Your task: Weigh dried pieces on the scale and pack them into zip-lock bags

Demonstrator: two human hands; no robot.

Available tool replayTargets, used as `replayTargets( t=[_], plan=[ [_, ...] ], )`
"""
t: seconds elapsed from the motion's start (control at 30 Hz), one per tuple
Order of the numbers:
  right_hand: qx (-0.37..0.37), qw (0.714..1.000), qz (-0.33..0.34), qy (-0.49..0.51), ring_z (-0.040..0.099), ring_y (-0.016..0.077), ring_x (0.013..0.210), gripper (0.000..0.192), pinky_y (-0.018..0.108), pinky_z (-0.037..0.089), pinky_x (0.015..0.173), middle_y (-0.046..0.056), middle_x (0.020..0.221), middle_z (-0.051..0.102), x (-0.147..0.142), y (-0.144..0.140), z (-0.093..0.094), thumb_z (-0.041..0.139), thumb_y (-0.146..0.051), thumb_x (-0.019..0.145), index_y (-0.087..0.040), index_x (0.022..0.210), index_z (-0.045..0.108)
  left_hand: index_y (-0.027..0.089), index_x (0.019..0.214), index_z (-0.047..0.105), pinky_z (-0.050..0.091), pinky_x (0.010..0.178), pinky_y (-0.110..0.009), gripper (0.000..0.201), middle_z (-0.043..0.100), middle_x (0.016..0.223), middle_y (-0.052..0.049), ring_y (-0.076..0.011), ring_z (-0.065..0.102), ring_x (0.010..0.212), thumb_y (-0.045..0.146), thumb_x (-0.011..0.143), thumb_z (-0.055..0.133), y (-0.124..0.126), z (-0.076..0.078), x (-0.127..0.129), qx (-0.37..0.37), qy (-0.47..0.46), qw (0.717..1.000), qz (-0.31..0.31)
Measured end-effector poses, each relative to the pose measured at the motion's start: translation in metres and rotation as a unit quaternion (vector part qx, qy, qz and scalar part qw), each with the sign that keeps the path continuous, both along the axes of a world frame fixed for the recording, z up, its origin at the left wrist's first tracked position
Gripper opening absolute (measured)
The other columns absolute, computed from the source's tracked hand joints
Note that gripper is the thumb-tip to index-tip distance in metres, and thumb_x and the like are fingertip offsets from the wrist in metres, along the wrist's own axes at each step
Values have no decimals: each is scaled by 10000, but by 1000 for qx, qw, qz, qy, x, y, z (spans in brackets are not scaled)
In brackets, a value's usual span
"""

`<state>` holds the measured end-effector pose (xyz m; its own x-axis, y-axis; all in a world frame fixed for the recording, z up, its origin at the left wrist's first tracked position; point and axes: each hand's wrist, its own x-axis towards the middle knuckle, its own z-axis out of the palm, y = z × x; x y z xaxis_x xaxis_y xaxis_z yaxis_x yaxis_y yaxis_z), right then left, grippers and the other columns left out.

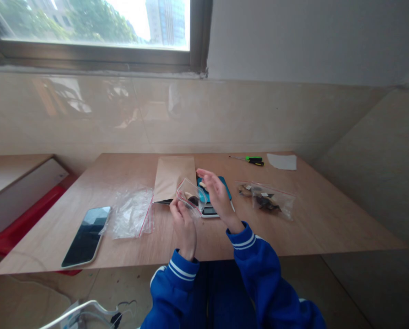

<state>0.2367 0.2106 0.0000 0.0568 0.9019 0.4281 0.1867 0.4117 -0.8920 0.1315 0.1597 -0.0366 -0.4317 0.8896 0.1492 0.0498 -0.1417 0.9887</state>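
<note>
Your left hand pinched the small clear bag; your right hand hovered open.
Held by one corner over the scale, its dark contents could have spilled.

A pale plywood desk with a bare wood-grain top stands against a wall clad in glossy beige tiles, which mirror faint reflections. Above the tiles the wall is plain white plaster. At upper left a dark-framed window lets in daylight, with green trees and a tall building outside. A second tiled wall closes the corner on the right. The floor under the desk is mottled beige.
</note>
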Motion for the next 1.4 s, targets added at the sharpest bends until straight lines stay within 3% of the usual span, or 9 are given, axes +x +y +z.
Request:
replayTargets(
  t=[0.13, 0.33, 0.67, 0.83, 1.0, 1.13, 1.23, 1.3, 1.4],
  plan=[
    [-14, 980, -103, -171, 423, 261, 1353, 441, 450, 340, 1116, 140, 1404, 513, 33, 40, -34, 525, -455, 895, -202, 1252, 579, 206, 1191, 494, 407, 1015, -372, 360, 591, 1282, -113, -220, 541, 1229, 463, 964, 385, 2, -5, -3, 18, -18, 1000, -1],
    [-66, 945, -72, -312, 425, 306, 1338, 373, 491, 329, 1100, 170, 1369, 516, 53, 66, -72, 682, -238, 751, -170, 1116, 654, 196, 1255, 467, 375, 1054, -377, 399, 563, 1329, -130, -221, 506, 1273, 458, 969, 377, 0, -6, -7, 16, -11, 1000, -7],
    [-49, 975, -98, -196, 639, 249, 1043, 304, 430, 497, 944, 118, 1121, 693, 57, 45, -44, 636, -178, 765, -154, 1067, 657, 196, 1265, 470, 377, 1061, -384, 405, 550, 1357, -135, -225, 501, 1282, 459, 967, 389, 1, -7, -7, 28, -26, 999, -16],
    [-39, 998, 39, 39, 654, 216, 1052, 436, 375, 529, 941, 69, 1159, 694, 32, 25, -2, 735, -332, 738, -209, 1145, 636, 202, 1267, 471, 384, 1058, -386, 405, 544, 1365, -134, -227, 499, 1288, 460, 964, 396, 5, -6, -6, 26, -34, 999, -20],
    [-58, 987, 152, -1, 596, 221, 1185, 562, 389, 504, 1003, 72, 1288, 627, 6, 3, 23, 773, -361, 719, -255, 1240, 592, 200, 1265, 472, 398, 1054, -384, 422, 542, 1367, -139, -234, 502, 1290, 477, 951, 416, 9, -6, -7, 22, -63, 998, -10],
    [-35, 990, 140, -12, 599, 200, 1188, 421, 380, 500, 1010, 63, 1299, 625, 5, 15, 16, 627, -431, 857, -255, 1238, 593, 195, 1245, 478, 413, 1051, -402, 423, 562, 1345, -141, -238, 529, 1265, 485, 940, 438, 14, -14, -8, 10, -106, 994, -4],
    [-15, 996, 32, -86, 607, 173, 1171, 355, 358, 487, 1012, 81, 1258, 651, 17, 49, -2, 372, -342, 988, -201, 1220, 601, 200, 1228, 493, 417, 1060, -391, 396, 569, 1350, -137, -228, 536, 1264, 469, 939, 453, 15, -16, -11, 24, -140, 990, -10],
    [-66, 968, -50, -239, 590, 177, 1193, 365, 360, 459, 1034, 106, 1278, 640, 26, 76, -17, 347, -212, 971, -162, 1238, 590, 203, 1235, 498, 409, 1074, -380, 388, 563, 1366, -133, -217, 533, 1270, 455, 944, 455, 13, -14, -14, 42, -160, 986, -25],
    [-122, 930, -71, -339, 588, 247, 1196, 372, 407, 418, 1057, 163, 1276, 636, 33, 110, -37, 474, -97, 867, -108, 1208, 624, 210, 1261, 497, 415, 1078, -391, 401, 553, 1385, -129, -219, 530, 1276, 455, 947, 451, 7, -6, -20, 60, -184, 979, -58]
  ],
)
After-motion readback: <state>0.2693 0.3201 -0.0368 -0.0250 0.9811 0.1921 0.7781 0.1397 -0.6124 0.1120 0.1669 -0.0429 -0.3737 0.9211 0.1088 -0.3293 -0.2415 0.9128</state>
